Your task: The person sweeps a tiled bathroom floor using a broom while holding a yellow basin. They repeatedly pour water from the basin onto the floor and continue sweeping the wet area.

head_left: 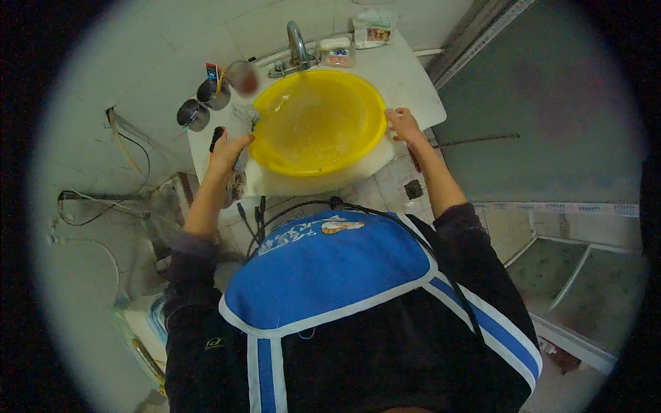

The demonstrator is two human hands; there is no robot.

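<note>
a round yellow plastic basin [323,131] sits on the white surface [420,89], just in front of the chrome faucet [297,48], its wide mouth facing up. its inside looks wet, with pale glints and small specks across the bottom; how much water it holds is hard to tell.

the person's two hands are at opposite sides of it. the right hand [404,126] is curled at the right rim, fingers closed over the edge. the left hand [227,153] is at the left rim, partly open, its thumb stretched toward the edge; its other fingers are mostly hidden, so whether it grips the basin cannot be told. a small black object [217,138] shows at those fingers, and a crumpled grey cloth [242,120] lies between this hand and the basin.

behind and to the left stand two dark metallic cups [193,115], the farther one with a slim red-and-black item in it, and near them a see-through reddish cup [242,78]. right of the faucet are a white soap bar [335,43], a clear box [339,58] with something pinkish inside, and a white packet [374,30].

the person wears a blue apron [330,268] with white trim over dark sleeves.
</note>
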